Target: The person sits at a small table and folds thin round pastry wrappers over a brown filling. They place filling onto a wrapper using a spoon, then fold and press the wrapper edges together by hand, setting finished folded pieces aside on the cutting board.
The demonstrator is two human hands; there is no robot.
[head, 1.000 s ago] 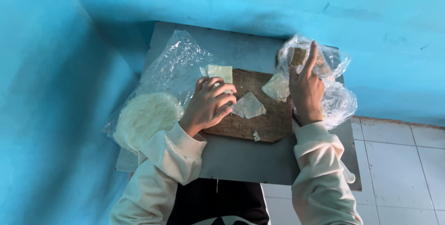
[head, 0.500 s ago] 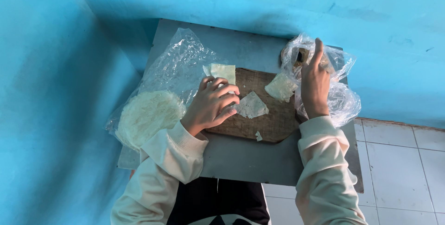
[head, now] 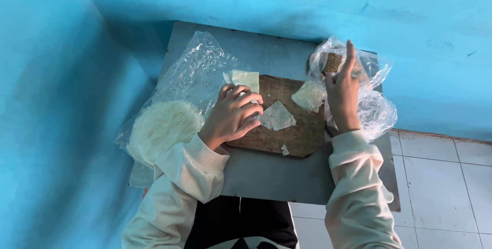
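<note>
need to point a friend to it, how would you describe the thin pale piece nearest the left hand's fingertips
On the grey table in the blue corner lies a brown wooden board. Near its middle, just right of the left hand, lies the thin pale piece. Unlike the squarish piece at the board's top left corner, it is flat, roughly triangular and translucent.

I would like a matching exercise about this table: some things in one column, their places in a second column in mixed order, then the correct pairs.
Things:
1. left hand
2. right hand
3. round stack of pale sheets
4. small crumb

Places:
A. inside the clear bag at the table's left edge
B. raised over the crumpled bag on the right
C. near the wooden board's front edge
D. curled on the wooden board, beside a pale triangular piece

Pairs: 1-D, 2-B, 3-A, 4-C
</note>
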